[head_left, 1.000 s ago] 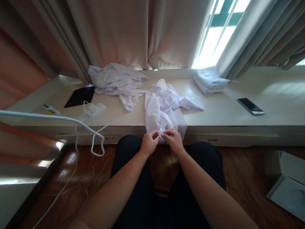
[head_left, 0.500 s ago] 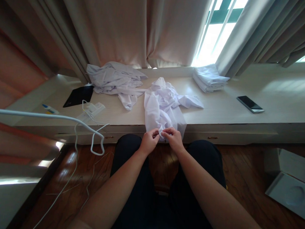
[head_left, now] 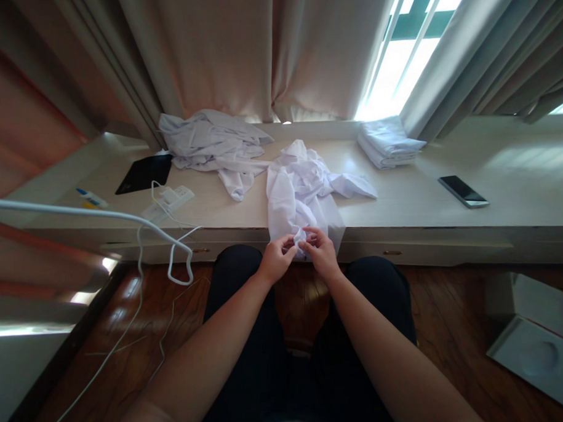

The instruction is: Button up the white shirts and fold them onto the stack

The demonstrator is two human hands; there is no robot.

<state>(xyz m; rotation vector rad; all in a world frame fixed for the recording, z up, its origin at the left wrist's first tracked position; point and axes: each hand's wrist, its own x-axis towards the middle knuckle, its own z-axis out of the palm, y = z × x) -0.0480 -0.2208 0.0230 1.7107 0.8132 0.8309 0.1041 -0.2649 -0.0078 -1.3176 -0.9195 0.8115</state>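
A crumpled white garment (head_left: 305, 190) lies on the pale wooden ledge (head_left: 415, 203) and hangs over its front edge. My left hand (head_left: 274, 260) and my right hand (head_left: 321, 252) meet at that hanging edge, each pinching a small fold of the white cloth between fingers and thumb. Both hands are just above my knees, close together, with the cloth bunched between them.
A second rumpled white garment (head_left: 214, 144) lies at the back left, a folded white stack (head_left: 388, 144) by the window. A phone (head_left: 463, 191), a dark tablet (head_left: 144, 173), a power strip (head_left: 171, 200) and a white hanger (head_left: 178, 263) are around. A box (head_left: 530, 343) sits on the floor.
My hands have shifted slightly upward along the cloth's edge and regripped it; the garment is otherwise where it was.
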